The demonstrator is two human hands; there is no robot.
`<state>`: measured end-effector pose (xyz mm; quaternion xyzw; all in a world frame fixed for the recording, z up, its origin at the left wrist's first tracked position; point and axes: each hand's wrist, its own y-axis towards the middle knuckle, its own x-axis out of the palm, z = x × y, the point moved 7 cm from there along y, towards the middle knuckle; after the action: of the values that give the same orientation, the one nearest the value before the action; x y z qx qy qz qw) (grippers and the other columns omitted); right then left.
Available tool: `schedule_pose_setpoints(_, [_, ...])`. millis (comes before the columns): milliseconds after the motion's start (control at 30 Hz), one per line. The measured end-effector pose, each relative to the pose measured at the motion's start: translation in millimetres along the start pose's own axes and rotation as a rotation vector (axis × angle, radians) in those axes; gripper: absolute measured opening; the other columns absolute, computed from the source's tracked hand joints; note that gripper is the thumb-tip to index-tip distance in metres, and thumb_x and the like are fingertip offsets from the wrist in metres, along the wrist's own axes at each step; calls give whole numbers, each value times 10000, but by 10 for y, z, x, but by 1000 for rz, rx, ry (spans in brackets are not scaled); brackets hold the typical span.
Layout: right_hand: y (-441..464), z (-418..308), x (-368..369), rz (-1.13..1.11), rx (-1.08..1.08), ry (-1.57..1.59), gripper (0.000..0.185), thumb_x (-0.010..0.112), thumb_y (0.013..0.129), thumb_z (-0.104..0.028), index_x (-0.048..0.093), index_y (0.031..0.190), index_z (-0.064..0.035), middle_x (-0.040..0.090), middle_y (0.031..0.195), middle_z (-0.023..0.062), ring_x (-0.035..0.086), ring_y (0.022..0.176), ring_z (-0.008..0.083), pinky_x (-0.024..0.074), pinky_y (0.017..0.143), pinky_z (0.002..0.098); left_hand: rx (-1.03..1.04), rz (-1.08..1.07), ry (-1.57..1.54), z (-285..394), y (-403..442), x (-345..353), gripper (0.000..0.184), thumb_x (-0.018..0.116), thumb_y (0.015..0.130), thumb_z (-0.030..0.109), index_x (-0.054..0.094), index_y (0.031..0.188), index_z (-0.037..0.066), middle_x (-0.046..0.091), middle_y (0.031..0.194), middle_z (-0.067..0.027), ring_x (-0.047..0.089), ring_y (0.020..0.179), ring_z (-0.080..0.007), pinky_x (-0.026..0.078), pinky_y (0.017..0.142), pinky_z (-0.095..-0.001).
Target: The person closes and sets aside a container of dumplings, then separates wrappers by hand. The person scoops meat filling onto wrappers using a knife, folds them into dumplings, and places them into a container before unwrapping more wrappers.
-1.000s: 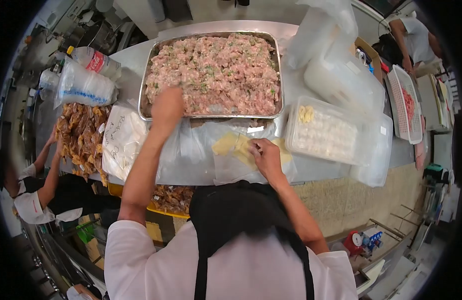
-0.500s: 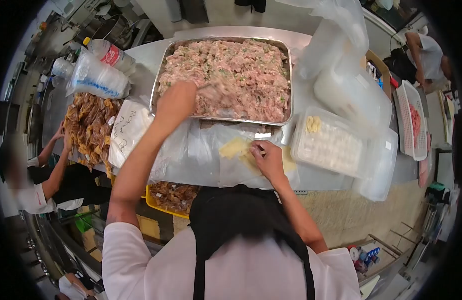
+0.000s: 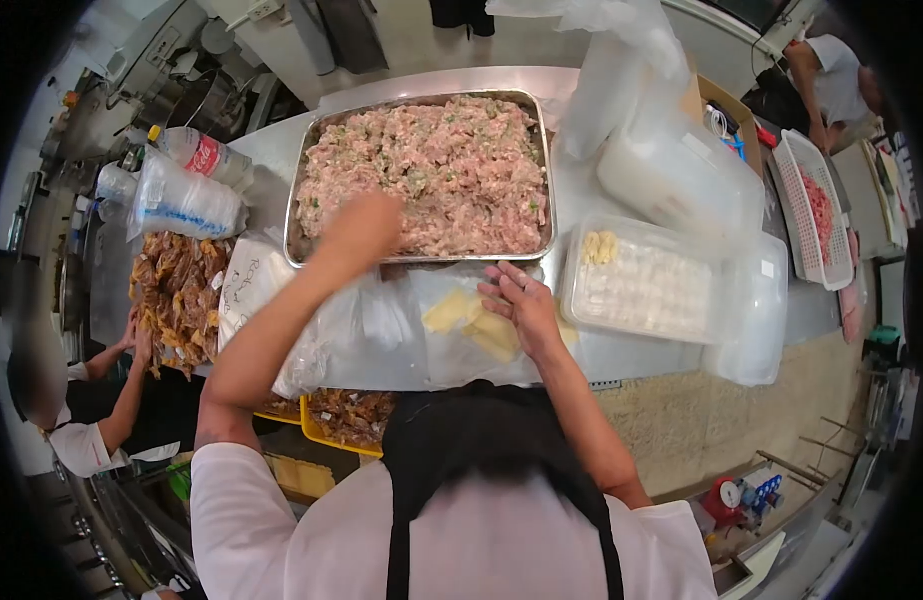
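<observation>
A metal tray [image 3: 550,200] of pinkish minced meat [image 3: 432,160] with green bits lies in front of me. My left hand [image 3: 365,232] is over its near left part, blurred and closed; whatever it grips is hidden behind it. Just below the tray's near edge, my right hand [image 3: 522,308] has its fingers apart, with no item clearly visible in them. Beside it, several thin yellow wrappers [image 3: 492,335] are spread on a plastic sheet [image 3: 407,350]. To the right, a clear plastic container [image 3: 642,285] holds pale rows and a few small yellowish dumplings [image 3: 599,247] in one corner.
Plastic containers [image 3: 682,180] in bags stand at the right, near a white basket [image 3: 787,190] of meat. Left are a bottle [image 3: 202,152], a pile of brown marinated meat [image 3: 177,295] and a person's hands [image 3: 137,340]. A yellow crate [image 3: 327,432] sits below the table edge.
My left hand has moved down toward the tray's near edge; the thin dark tool seen at it earlier is now hidden. My right hand has risen from the wrappers and its fingers have opened.
</observation>
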<state>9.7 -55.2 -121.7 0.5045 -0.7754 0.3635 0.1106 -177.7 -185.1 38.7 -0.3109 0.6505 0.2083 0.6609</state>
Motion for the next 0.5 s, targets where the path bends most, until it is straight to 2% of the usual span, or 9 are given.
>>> schedule_pose_setpoints(67, [-27,-39,21,-6,11,21,603,542,1025,-179,280,1497,90,477,1456,199,618,1178,297,556,904,373,-79,165,45,-515,352,-162,168,553,861,82,688,877,-16,683,911,-262,689,892,-417,570,753,-488])
schedule_pose_setpoints(167, [19,-34,35,-29,34,44,617,523,1027,-159,237,1511,94,413,1507,206,585,1228,309,544,928,395,-169,193,43,-915,877,113,159,554,868,87,682,866,-7,684,932,-244,690,884,-402,570,740,-488])
schedule_pose_setpoints(233, [64,-73,40,-31,36,62,624,518,1025,-150,221,1515,97,379,1531,209,568,1252,314,539,938,405,62,201,175,-648,1034,457,136,550,862,87,665,838,20,681,895,-208,689,847,-378,569,712,-477])
schedule_pose_setpoints(300, [64,-103,77,-109,66,83,613,513,1021,-134,229,1511,101,357,1545,202,540,1284,316,533,944,420,212,247,73,-334,730,507,111,553,848,92,645,804,47,666,875,-183,679,805,-368,564,692,-467])
schedule_pose_setpoints(400, [101,-100,117,-107,89,54,637,526,1008,-136,220,1507,115,355,1549,194,525,1303,323,528,953,424,289,185,-14,-60,265,419,137,567,817,84,683,847,18,678,896,-187,679,863,-377,552,733,-497])
schedule_pose_setpoints(467, [44,-127,130,-114,98,56,635,536,1002,-140,236,1500,115,360,1544,188,525,1305,321,529,951,427,274,-133,14,120,36,315,159,573,829,109,704,895,48,684,919,-182,681,904,-373,550,759,-509])
schedule_pose_setpoints(500, [34,-163,120,-116,98,57,634,547,996,-143,252,1494,116,365,1540,181,524,1306,320,530,948,429,273,-125,14,134,34,147,159,573,829,109,704,895,48,684,919,-182,681,904,-373,550,759,-509])
